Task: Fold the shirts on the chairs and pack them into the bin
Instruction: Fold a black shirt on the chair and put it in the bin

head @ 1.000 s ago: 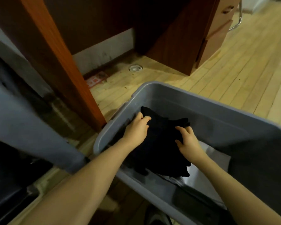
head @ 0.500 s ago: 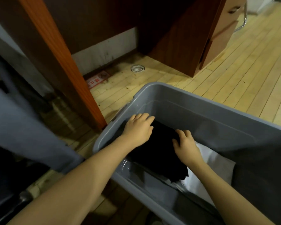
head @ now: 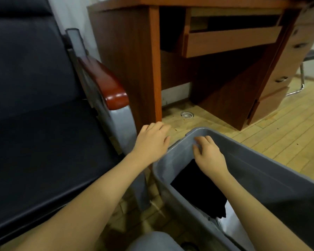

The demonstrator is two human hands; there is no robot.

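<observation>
My left hand [head: 153, 142] hangs outside the grey bin [head: 257, 171], just off its near-left corner, palm down, fingers spread loosely, holding nothing. It sits above the gap between the bin and the chair's metal side frame [head: 122, 129]. My right hand [head: 209, 156] is inside the bin at its 11 o'clock corner, fingers splayed and empty, the fingertips [head: 198, 140] touching or very near the inner wall just under the rim; contact cannot be confirmed.

The folded black shirt [head: 198, 191] lies flat in the bin, directly below my right wrist, against the left wall. A pale garment [head: 230, 221] shows under it at the shirt's 5 o'clock edge. My hands are clear of both.

The black chair [head: 40, 124] fills the 9 o'clock side of the view; its seat shows no garment on the visible part. Its red-brown armrest [head: 107, 84] stands at 11 o'clock from my left hand. The wooden desk [head: 152, 51] stands at 12 o'clock, its side panel just beyond my left fingertips, a drawer unit [head: 283, 73] at 2 o'clock. The bin rests on the wood-strip floor [head: 279, 134].
</observation>
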